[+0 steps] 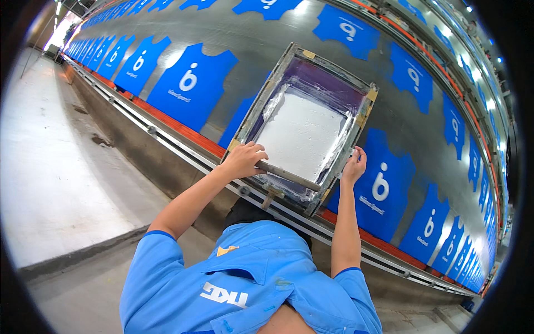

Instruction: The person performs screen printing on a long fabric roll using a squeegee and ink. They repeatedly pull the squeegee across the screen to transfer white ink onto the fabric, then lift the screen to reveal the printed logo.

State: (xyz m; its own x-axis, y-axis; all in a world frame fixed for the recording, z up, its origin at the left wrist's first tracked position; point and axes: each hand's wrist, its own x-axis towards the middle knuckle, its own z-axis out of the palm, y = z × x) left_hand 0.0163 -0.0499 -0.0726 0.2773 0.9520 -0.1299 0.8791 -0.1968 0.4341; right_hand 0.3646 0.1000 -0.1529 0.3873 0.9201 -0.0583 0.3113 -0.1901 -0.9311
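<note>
A screen-printing frame [364,114] with worn, taped rails lies tilted on the long table in front of me. White ink [303,131] spreads thickly over its purple mesh [328,82]. Across the near part of the mesh runs a squeegee [292,177], its edge against the ink. My left hand [243,160] reaches over the frame's left rail and is closed around the squeegee's left end. At the frame's right rail, my right hand [354,166] has its fingers curled at the outer edge; part of that grip is hidden.
Blue shirt-shaped fabric pieces with white prints lie in rows along the grey table [253,39], including one left [192,83] and one right [382,186] of the frame. A metal rail [189,151] and an orange strip follow the near edge. Pale floor [72,167] stretches left.
</note>
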